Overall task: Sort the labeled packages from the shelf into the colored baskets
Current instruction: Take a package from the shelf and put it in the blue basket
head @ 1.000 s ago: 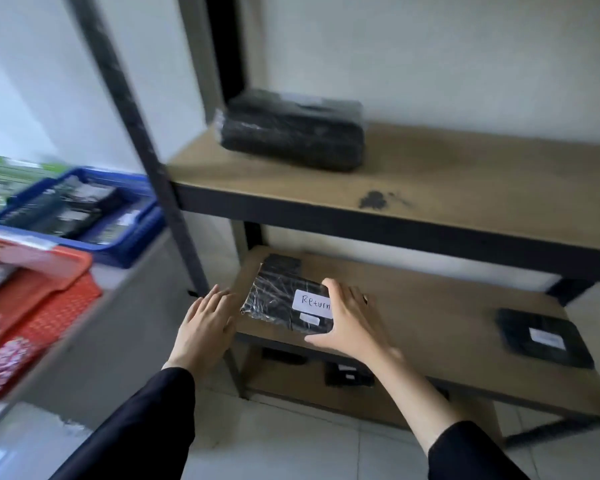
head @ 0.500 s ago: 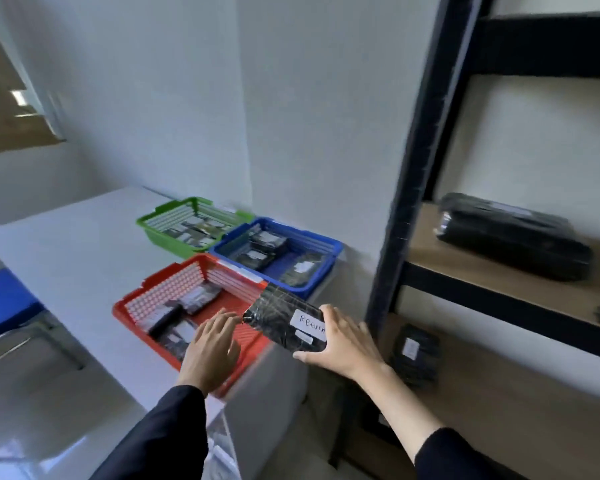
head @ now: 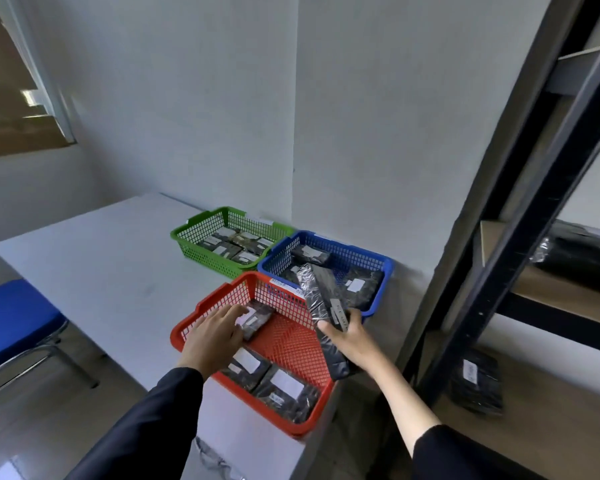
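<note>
Package [head: 321,308] in black wrap, white label showing, sits tilted on edge over the right rim of the red basket [head: 293,344], gripped around its lower half by the right hand [head: 352,337]. Left hand [head: 215,332] lies flat with fingers straight on a labeled packet at the basket's left side. Beyond, on the white desk [head: 111,271], blue basket [head: 381,263] and green basket [head: 194,230] hold more packets, shelf [head: 520,216] standing to the right.

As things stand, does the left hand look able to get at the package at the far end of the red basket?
Probably yes. The left hand already lies with fingers on that package inside the red basket, and nothing covers it. The right hand holds another package off to the side.
</note>
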